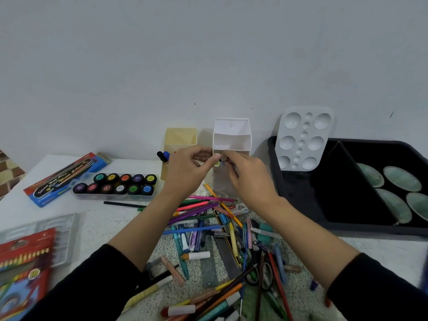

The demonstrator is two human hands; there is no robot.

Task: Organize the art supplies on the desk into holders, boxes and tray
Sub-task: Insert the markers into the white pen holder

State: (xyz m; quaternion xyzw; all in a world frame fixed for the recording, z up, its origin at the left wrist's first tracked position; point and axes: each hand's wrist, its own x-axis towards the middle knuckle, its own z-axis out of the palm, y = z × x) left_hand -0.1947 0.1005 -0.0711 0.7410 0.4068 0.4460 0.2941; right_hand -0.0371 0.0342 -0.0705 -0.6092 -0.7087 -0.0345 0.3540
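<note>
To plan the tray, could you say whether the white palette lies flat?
Propped up: palette stands in the tray, leaning against the wall.

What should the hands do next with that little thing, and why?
Probably drop the small thing into the white holder: the left hand and right hand pinch it together right at the holder's front. I cannot tell what it is.
</note>
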